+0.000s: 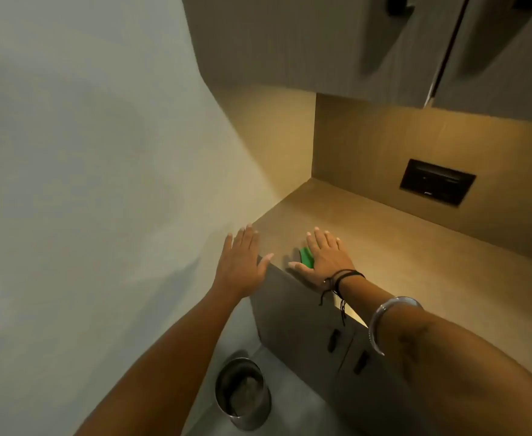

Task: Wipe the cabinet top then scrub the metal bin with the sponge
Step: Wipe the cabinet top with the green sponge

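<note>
My right hand (323,258) lies flat on the wooden cabinet top (400,265), pressing a green sponge (306,257) under its palm near the front left corner; only a green edge shows between thumb and fingers. My left hand (242,262) is spread open with fingers apart, hovering at the cabinet's left corner beside the wall, thumb near the edge, holding nothing. A round metal bin (242,393) stands on the floor below, left of the cabinet doors, with something crumpled and grey inside.
A pale wall (85,184) runs close along the left. Upper cabinets (321,42) hang overhead. A black panel (436,181) is set in the back wall. Lower cabinet doors (315,325) with dark handles face the grey floor.
</note>
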